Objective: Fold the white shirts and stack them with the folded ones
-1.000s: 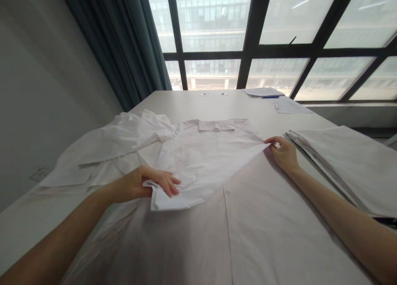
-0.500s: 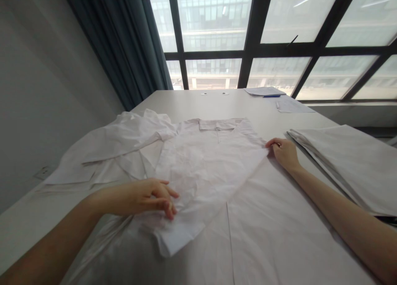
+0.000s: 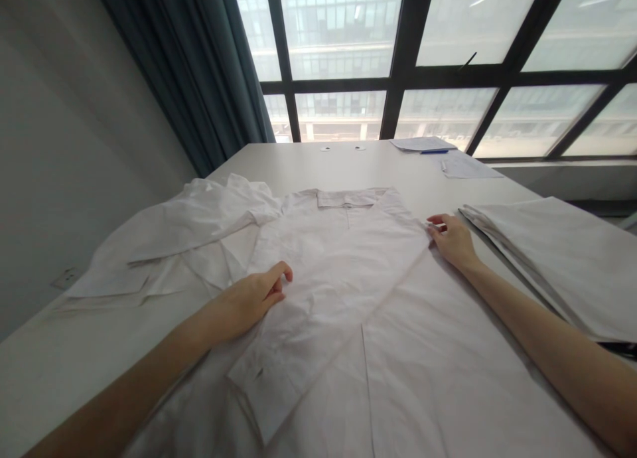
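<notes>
A white coat (image 3: 338, 259) lies spread out, its collar band (image 3: 348, 198) at the far end. One sleeve (image 3: 269, 385) is folded slantwise across the body, and its cuff end points toward me. My left hand (image 3: 251, 302) rests on the coat's left side, fingers bent and thumb apart from the forefinger, with no cloth visibly pinched. At the right shoulder corner, my right hand (image 3: 452, 240) holds the coat's edge between thumb and fingers. The other sleeve (image 3: 199, 226) lies loosely to the left, rumpled.
A folded white cloth (image 3: 562, 259) lies on the right side of the white table (image 3: 293, 166). Papers (image 3: 423, 143) and a blue pen (image 3: 434, 152) are at the back right. Behind stand a dark curtain (image 3: 199, 66) and framed windows.
My left hand has moved up and away from the sleeve's cuff end, its fingers now more bent. The cuff end now lies flatter. My right hand stays at the shoulder corner, its fingers slightly shifted.
</notes>
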Tool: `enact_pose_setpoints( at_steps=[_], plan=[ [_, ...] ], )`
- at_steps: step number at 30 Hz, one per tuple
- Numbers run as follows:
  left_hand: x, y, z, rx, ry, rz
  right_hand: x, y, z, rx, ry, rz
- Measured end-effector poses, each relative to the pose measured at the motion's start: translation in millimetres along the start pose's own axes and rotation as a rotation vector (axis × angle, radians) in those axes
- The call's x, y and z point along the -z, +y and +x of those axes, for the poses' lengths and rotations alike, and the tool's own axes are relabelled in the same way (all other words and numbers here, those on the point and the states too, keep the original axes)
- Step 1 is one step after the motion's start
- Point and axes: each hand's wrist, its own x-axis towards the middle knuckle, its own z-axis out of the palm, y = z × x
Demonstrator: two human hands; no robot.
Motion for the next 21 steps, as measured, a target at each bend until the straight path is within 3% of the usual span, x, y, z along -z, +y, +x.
enact_pose_setpoints(
  at_steps=[8, 12, 16, 18, 21],
  plan=[
    [-7.7, 0.3, -4.8, 0.014, -0.02, 0.155, 3.4, -3.8, -1.0, 0.05, 0.014, -0.026],
    [-10.5, 2.8, -7.0, 0.022, 0.007, 0.151, 9.5, -13.6, -3.5, 0.217, 0.009, -0.127],
    [-9.4, 2.0, -12.6, -0.002, -0.036, 0.117, 8.4, -22.6, -6.6, 0.442, -0.165, -0.104],
    [-7.6, 0.8, -14.4, -0.026, -0.046, 0.103, 5.9, -24.0, -7.7, 0.473, -0.236, -0.097],
    [-3.7, 0.4, -14.5, -0.006, -0.058, 0.096, 3.5, -23.0, -8.6, 0.436, -0.242, -0.124]
  ],
)
